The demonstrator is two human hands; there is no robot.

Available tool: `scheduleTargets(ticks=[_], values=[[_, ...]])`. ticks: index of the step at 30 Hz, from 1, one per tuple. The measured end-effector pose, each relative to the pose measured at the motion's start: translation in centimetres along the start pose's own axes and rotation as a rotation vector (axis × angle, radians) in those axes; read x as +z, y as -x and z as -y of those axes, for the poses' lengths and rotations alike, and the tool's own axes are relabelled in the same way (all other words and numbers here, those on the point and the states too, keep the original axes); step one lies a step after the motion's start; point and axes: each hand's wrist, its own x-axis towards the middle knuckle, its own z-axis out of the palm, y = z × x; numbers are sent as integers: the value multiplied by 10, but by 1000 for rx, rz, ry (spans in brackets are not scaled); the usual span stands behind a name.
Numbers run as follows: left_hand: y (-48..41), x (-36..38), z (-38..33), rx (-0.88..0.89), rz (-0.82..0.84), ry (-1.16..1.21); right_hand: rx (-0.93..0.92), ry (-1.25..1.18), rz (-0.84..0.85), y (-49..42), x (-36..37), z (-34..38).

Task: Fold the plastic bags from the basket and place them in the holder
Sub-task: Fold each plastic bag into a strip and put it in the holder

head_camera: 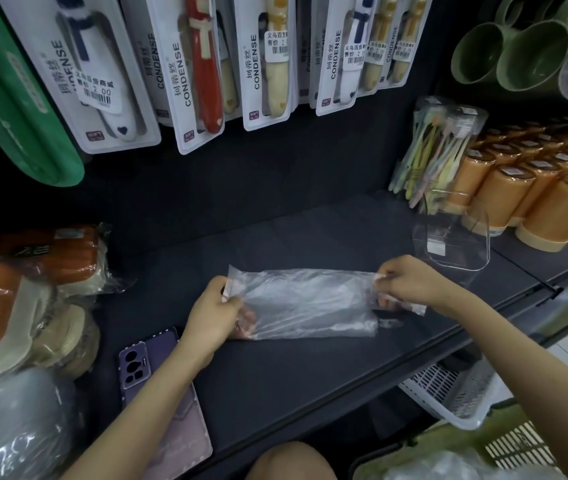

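Stretching across the middle of the frame, a dark shelf carries a clear plastic bag, lying flat at centre. A green basket sits at lower right; a clear holder stands right of centre. The left hand pinches the bag's left end, and the right hand pinches its right end.

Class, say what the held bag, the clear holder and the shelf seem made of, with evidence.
Bag: thin translucent plastic film; it wrinkles and glints. Holder: rigid clear plastic, possibly acrylic; see-through walls, bright edges. Shelf: dark matte surface, perhaps painted metal; uncertain.
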Motion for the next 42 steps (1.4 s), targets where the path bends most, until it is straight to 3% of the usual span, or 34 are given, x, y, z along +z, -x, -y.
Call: scheduleTargets(ticks=[6,8,11,13,15,18,21,23,25,27,28,30,32,35,42], values=[[5,-3,-5,-81,45,88,34,-95,13,25,0,-16],[7,-6,-7,-36,-51,-25,34,-114,12,27,0,-16],[7,-4,-3,468,-341,-627,37,-114,7,26,0,-12],[9,6,-1,792,-244,-777,47,-124,29,26,-1,-10],[7,18,5,902,-15,-848,56,-147,65,28,-3,-6],[3,28,13,715,211,-943,79,-188,114,32,-7,1],[1,34,27,610,262,-1051,119,-254,172,33,-17,4],[2,35,29,597,255,-1084,110,-181,121,35,-24,5],[2,36,29,584,240,-1088,32,127,-151,39,-24,11],[2,37,29,586,230,-1094,-177,447,-621,45,-9,26],[2,37,28,590,229,-1094,-298,507,-732,47,6,36],[3,37,28,587,228,-1088,-444,525,-679,48,45,57],[4,37,29,578,217,-1078,-466,583,-475,44,88,64],[3,36,32,548,169,-1106,-366,576,-236,40,112,52],[-1,35,37,504,147,-1142,-27,527,-161,58,64,-17]])
